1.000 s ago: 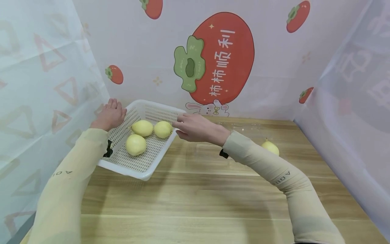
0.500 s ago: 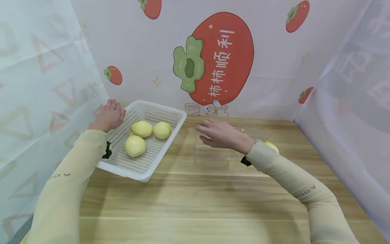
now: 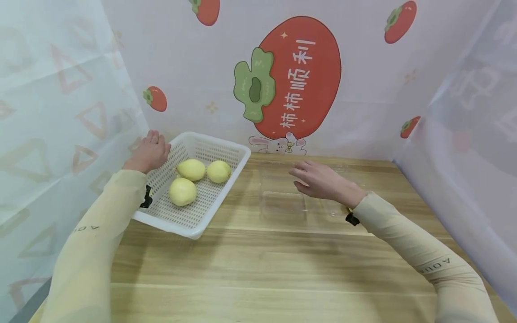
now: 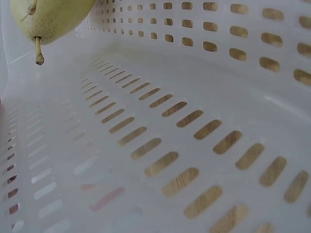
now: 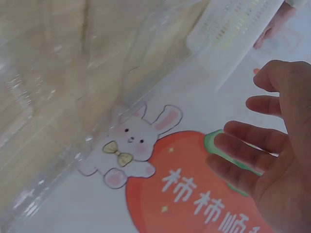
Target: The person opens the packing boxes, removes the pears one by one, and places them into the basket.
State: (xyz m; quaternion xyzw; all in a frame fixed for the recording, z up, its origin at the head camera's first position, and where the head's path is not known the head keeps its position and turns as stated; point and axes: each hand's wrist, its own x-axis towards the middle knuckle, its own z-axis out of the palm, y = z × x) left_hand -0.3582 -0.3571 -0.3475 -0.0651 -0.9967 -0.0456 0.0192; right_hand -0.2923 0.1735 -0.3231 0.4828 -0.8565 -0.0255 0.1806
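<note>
My left hand (image 3: 148,152) rests at the left side of a white plastic basket (image 3: 228,190), its fingers lying straight along the outside. Three yellow pears (image 3: 183,192) lie together in the basket; the left wrist view shows one pear (image 4: 53,19) with its stem, over the slotted floor. Holding nothing, my right hand (image 3: 321,180) hovers over a see-through plastic box (image 3: 283,207) right of the basket. The right wrist view shows the fingers (image 5: 250,136) apart and loosely bent. Another pear, seen earlier at the right, is now almost wholly behind my right wrist.
The wooden table (image 3: 258,273) extends in front of the basket and box. A white printed back sheet (image 3: 363,89) with persimmon pictures stands behind, and sheets (image 3: 464,148) close off both sides.
My right hand has moved away from the basket's right rim, rightward over the clear box, and its wrist now covers the pear at the right. My left hand stays at the basket.
</note>
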